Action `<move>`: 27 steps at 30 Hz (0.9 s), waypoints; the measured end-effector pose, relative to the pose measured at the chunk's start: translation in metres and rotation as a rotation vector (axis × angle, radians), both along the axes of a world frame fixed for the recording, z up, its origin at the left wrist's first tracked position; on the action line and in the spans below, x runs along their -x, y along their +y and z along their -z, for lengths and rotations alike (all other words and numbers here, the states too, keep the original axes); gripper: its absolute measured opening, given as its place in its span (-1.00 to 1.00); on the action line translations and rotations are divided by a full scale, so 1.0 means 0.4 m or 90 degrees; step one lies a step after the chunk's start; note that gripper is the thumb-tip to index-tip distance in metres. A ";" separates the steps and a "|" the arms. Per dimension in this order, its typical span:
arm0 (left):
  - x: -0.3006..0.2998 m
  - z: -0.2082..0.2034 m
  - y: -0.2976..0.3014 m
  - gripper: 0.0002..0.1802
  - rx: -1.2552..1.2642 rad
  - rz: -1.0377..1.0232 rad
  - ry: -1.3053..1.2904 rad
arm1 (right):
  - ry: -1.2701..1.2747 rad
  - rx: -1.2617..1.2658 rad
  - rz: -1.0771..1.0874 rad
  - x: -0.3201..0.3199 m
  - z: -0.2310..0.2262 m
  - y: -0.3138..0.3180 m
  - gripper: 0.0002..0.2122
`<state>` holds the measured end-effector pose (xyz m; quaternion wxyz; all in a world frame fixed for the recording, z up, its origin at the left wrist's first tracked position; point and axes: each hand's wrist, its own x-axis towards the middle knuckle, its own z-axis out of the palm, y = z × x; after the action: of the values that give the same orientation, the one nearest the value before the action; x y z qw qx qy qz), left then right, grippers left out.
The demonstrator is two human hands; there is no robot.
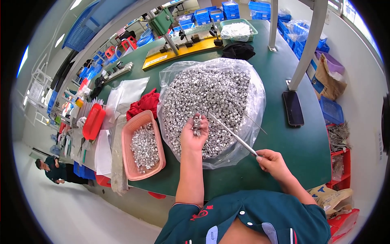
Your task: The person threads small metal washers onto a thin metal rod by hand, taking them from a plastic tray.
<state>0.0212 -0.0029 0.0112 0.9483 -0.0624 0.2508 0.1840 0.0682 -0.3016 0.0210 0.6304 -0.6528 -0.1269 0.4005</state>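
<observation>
A clear plastic bag (260, 101), spread open on the table, holds a large heap of small ring-shaped metal parts (207, 87). Over the near side of this heap my left hand (194, 134) is turned palm up, its fingers curled around several of the metal parts (197, 125). My right hand (271, 163), just off the bag's near right edge, grips one end of a slim silver rod (233, 135). The rod slants up and left across the heap, its far tip close to my left fingers. A thinner metal rod (256, 124) lies at the bag's right side.
Left of the bag stands a pink basket (126, 158) with more metal parts, beside a red cloth (143, 104). A yellow-based fixture (183, 53) and a green tray (252, 30) are behind. A phone (293, 108) lies right, near a metal post (306, 49).
</observation>
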 end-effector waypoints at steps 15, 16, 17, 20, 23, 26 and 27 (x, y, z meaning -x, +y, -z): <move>0.054 0.070 -0.010 -0.73 -0.262 0.175 -0.118 | -0.052 0.087 -0.042 0.010 -0.003 -0.021 -0.77; 0.055 0.065 -0.013 -0.73 -0.261 0.172 -0.118 | -0.060 0.087 -0.046 0.011 -0.005 -0.021 -0.77; 0.055 0.057 -0.017 -0.73 -0.276 0.181 -0.095 | -0.067 0.087 -0.050 0.011 -0.007 -0.021 -0.77; 0.051 0.045 -0.027 -0.72 -0.298 0.196 -0.069 | -0.104 0.098 -0.055 0.003 -0.003 -0.025 -0.78; 0.043 0.035 -0.032 -0.72 -0.329 0.214 -0.057 | -0.135 0.109 -0.050 -0.011 -0.003 -0.031 -0.78; 0.049 0.038 -0.021 -0.70 -0.341 0.235 -0.035 | -0.164 0.120 -0.057 -0.018 -0.005 -0.025 -0.79; 0.057 0.038 -0.014 -0.69 -0.327 0.252 -0.021 | -0.170 0.119 -0.072 -0.015 -0.004 -0.022 -0.79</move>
<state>-0.0016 -0.0084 -0.0041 0.9543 0.2264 0.1882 0.0519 0.0743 -0.3105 0.0225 0.5206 -0.7478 -0.2081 0.3555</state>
